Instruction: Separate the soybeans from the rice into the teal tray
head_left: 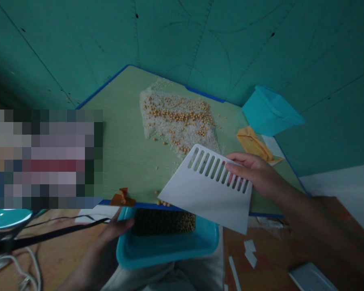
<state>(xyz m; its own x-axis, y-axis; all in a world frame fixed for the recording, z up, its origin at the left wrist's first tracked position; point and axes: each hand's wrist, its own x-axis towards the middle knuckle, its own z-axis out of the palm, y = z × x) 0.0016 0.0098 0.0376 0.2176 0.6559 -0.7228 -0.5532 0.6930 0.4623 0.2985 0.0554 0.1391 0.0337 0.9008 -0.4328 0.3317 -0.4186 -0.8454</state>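
Left hand [115,234] gripping left rim of teal tray [170,256], thumb over edge; round beans [172,222] inside. Tray just beyond table's near edge. Right hand [256,169] pinching white slotted scraper [206,194] by slotted end, thumb in front, fingers behind; scraper tilted, partly over tray. On green table [121,121]: tan beans [185,116] spread over white grains [157,130], 1 small bean cluster [164,203] at near edge, left of scraper. Yellow pouch [253,143] right, near teal container [269,111].
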